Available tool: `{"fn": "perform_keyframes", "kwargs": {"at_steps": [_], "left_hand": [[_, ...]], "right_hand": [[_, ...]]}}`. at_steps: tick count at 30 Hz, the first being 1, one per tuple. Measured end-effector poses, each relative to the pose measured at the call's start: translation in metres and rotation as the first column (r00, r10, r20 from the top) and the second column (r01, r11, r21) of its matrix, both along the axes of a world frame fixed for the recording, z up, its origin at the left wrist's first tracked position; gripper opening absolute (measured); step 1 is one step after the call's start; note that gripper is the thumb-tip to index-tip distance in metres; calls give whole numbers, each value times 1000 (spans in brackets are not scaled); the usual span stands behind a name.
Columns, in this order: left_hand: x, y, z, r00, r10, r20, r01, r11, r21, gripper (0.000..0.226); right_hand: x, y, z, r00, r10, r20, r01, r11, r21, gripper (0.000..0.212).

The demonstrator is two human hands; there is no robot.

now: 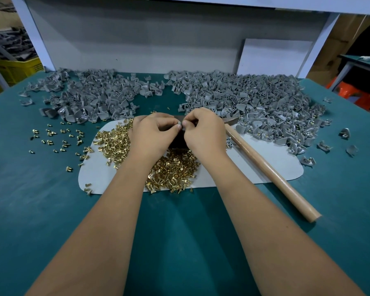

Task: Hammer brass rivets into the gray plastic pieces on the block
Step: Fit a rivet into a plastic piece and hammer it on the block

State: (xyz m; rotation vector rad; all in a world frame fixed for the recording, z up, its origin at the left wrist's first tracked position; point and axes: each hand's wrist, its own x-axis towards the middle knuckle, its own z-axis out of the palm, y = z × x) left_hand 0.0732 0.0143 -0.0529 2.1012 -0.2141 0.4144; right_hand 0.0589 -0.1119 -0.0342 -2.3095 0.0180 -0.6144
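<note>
Fingers [175, 127] of both hands pinch one small gray piece [179, 125] above the dark block [177, 139].

A yellow crate [17, 68] sits far left, an orange stool [357, 92] far right.

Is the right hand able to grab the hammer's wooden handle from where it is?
Probably yes. The wooden handle lies bare on the table just right of the right hand, nothing on top of it. But that hand is pinching a small gray piece with the left hand, so it must let go first.
</note>
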Motion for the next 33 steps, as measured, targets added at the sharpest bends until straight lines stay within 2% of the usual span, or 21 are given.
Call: {"fn": "perform_keyframes", "kwargs": {"at_steps": [5,11,13,17,20,28,33], "left_hand": [[4,-1,-2,1000,20,8,-20,1000,13,11],[0,-2,-2,999,9,40,-10,1000,28,21],[1,-1,-2,999,8,44,-9,1000,29,17],[2,1,0,999,17,32,-18,999,36,19],[1,0,1,999,23,23,-24,999,24,14],[1,1,1,1000,6,14,-6,1000,3,13],[2,0,-1,1000,-5,-6,4,1000,-23,12]], "right_hand": [[0,3,4,999,-33,-4,32,995,-98,18],[-1,5,-1,999,-1,51,6,995,-103,10],[0,2,-3,998,16,54,-12,998,-64,10],[1,-4,-5,996,82,33,-85,990,112,10],[2,-7,-6,996,86,27,-89,985,151,7],[2,-1,-5,999,21,27,-25,991,133,10],[1,1,-3,998,-3,59,1,999,38,11]]}}
